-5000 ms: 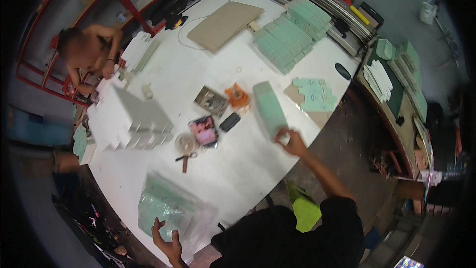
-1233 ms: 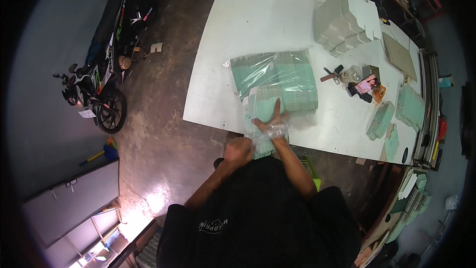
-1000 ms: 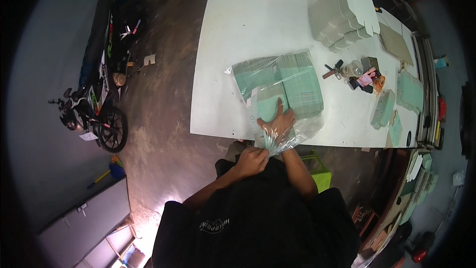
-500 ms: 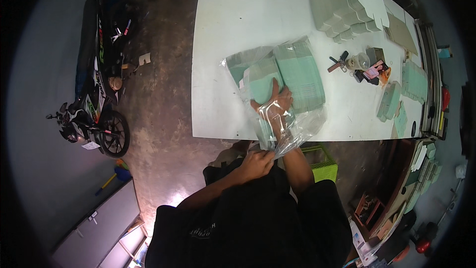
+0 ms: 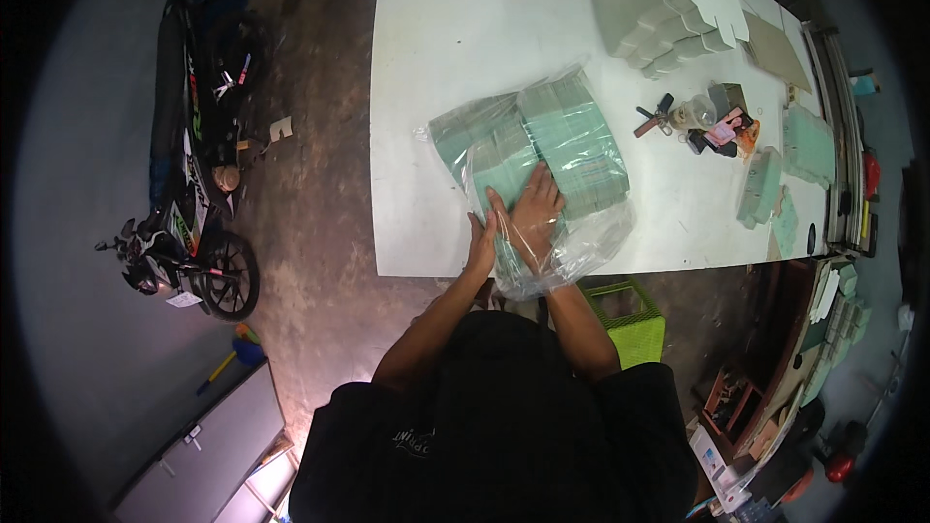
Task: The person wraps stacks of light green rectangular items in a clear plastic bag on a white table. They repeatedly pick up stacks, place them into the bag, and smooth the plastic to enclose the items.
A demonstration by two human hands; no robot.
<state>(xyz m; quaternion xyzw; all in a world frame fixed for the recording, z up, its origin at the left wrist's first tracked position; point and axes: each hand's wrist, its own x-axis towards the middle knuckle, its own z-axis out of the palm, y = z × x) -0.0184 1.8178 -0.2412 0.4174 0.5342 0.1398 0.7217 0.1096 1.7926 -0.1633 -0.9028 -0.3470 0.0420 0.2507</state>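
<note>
The bag [image 5: 598, 244], clear and wrinkled, lay on the white table [image 5: 436, 29] near the edge closest to the person. Inside it, the right stack [image 5: 578, 140] of green card sat toward 1 o'clock and the left stack [image 5: 499, 169] toward 10, a dark gap between them. Loose film bunched at 5 and 6 o'clock, past the table's edge.

The right hand [image 5: 535, 215] was at 6 o'clock, fingers stretched out and close together, lying on the left stack beside the gap. Film crossed its wrist, so it seemed to reach in through the mouth. The left hand [image 5: 481, 244], at 7 o'clock, lay along the bag's flank with its fingers extended; whether its thumb pressed anything was hard to make out.

The step in hand looked like seating the left stack squarely, squeezed between both hands. The next move seemed to call for a level push toward 12 o'clock, then drawing the right hand out without dragging the cards. A cup [image 5: 693, 114] stood clear, between 2 and 3.
</note>
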